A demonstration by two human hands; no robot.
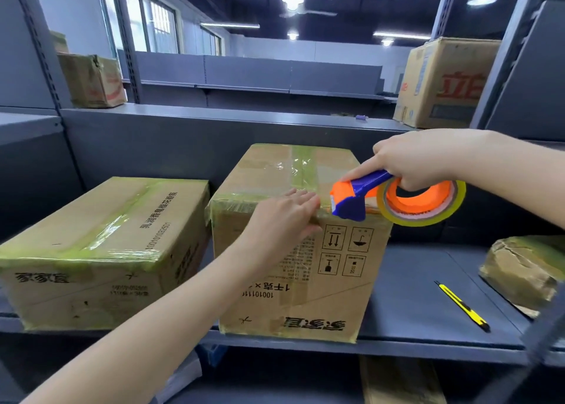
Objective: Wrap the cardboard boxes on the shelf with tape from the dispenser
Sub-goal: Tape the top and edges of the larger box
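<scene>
Taping step in hand: middle brown cardboard box (pixel 290 250) sits on the grey metal shelf (pixel 412 296), and my left hand (pixel 281 220), fingers straight and flat, presses the tape onto its top front edge. My right hand (pixel 428 162) fingers are curled tight round the orange-and-blue tape dispenser (pixel 367 195), nose just beside. Next, I reckon: pull rightward, strip taut, then cut.

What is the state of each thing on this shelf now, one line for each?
middle box: closed, taped over the top.
left box: closed, taped.
tape dispenser: gripped by the right hand, head at the middle box's top edge.
left hand: flat, pressing that edge.
utility knife: lying on the shelf, untouched.
</scene>
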